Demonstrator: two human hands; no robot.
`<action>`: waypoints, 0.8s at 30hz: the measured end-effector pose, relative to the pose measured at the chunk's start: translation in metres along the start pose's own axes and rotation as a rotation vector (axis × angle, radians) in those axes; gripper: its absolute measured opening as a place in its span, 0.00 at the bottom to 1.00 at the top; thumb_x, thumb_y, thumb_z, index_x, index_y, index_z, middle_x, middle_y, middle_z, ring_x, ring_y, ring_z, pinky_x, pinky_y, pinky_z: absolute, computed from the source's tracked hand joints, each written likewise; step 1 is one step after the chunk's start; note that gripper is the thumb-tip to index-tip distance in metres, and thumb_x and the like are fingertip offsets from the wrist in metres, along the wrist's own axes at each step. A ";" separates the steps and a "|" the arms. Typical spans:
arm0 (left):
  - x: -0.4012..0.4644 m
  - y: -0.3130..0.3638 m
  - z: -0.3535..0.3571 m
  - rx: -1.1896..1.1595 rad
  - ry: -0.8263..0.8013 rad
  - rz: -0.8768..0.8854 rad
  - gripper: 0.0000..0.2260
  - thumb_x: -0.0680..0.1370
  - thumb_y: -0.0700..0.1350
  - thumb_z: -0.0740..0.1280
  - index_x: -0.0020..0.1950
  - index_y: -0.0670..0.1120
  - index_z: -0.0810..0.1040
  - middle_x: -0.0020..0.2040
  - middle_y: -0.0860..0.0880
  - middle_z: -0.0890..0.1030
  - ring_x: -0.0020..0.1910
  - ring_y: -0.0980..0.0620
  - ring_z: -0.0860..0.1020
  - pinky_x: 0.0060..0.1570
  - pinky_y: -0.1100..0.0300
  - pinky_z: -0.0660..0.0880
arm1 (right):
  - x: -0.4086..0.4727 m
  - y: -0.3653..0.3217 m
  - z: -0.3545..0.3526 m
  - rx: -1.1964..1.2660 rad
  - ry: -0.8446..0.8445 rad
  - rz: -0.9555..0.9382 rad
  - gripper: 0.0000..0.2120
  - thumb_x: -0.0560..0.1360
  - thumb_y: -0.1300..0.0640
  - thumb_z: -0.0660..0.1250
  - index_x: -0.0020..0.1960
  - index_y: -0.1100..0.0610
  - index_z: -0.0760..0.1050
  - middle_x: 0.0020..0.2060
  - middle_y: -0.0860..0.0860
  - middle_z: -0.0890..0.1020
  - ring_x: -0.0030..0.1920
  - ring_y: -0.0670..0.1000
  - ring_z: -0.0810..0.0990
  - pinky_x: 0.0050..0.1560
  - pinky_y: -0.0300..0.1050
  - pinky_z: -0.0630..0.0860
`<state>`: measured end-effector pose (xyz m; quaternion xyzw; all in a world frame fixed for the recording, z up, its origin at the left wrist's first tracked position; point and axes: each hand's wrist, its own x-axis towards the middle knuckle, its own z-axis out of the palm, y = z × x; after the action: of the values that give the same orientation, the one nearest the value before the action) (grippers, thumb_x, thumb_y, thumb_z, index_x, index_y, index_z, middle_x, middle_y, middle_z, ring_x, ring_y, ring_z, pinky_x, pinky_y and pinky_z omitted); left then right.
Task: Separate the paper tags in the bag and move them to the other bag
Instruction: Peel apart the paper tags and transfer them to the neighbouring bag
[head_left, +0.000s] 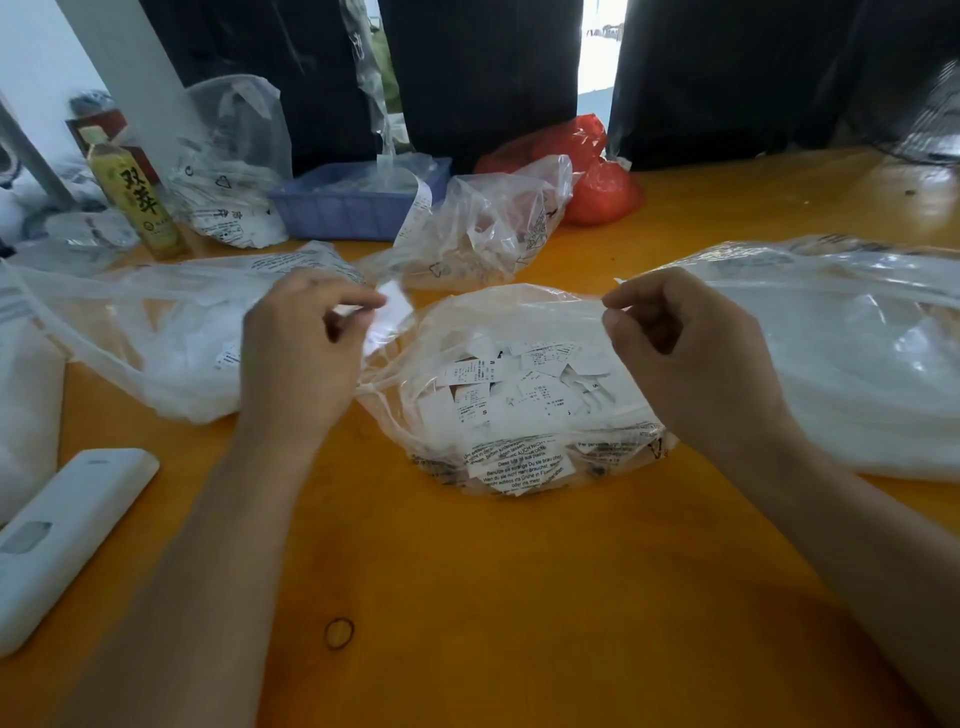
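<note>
A clear plastic bag (519, 447) full of small white printed paper tags (519, 384) lies in the middle of the orange table. My left hand (301, 353) pinches a small white tag (392, 301) at the bag's left rim. My right hand (685, 353) pinches something thin and white between thumb and forefinger at the bag's right rim; whether it is a tag or the rim I cannot tell. A large clear bag (156, 332) with white contents lies under and behind my left hand.
Another big clear bag (857, 353) lies at the right. Behind stand a crumpled clear bag (483, 228), a blue basket (358, 202), a red bag (587, 171), a tea bottle (137, 197). A white remote (67, 530) and a rubber band (338, 633) lie near me.
</note>
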<state>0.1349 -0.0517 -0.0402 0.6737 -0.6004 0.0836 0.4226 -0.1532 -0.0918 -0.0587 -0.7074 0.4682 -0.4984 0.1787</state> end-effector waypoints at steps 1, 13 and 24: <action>0.002 -0.009 -0.004 0.088 -0.001 -0.032 0.08 0.80 0.37 0.73 0.56 0.47 0.88 0.57 0.47 0.84 0.40 0.57 0.79 0.48 0.65 0.76 | 0.002 0.000 -0.003 -0.068 0.011 -0.013 0.03 0.80 0.54 0.69 0.53 0.48 0.80 0.38 0.41 0.81 0.38 0.43 0.79 0.37 0.32 0.74; 0.003 -0.044 0.001 0.755 -0.241 -0.328 0.18 0.85 0.48 0.61 0.66 0.39 0.80 0.65 0.37 0.73 0.65 0.34 0.65 0.62 0.42 0.66 | 0.039 0.033 -0.060 -1.073 -0.154 0.280 0.08 0.79 0.64 0.62 0.48 0.59 0.80 0.43 0.58 0.80 0.38 0.60 0.78 0.35 0.48 0.73; 0.004 -0.033 0.009 0.779 -0.370 -0.353 0.33 0.86 0.59 0.41 0.59 0.43 0.83 0.49 0.41 0.80 0.56 0.41 0.74 0.62 0.42 0.63 | 0.053 0.072 -0.080 -1.181 -0.382 0.430 0.05 0.78 0.54 0.67 0.48 0.53 0.82 0.45 0.54 0.81 0.43 0.58 0.79 0.39 0.46 0.75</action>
<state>0.1614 -0.0628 -0.0586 0.8777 -0.4657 0.1079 0.0315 -0.2546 -0.1549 -0.0465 -0.6531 0.7542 0.0236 -0.0640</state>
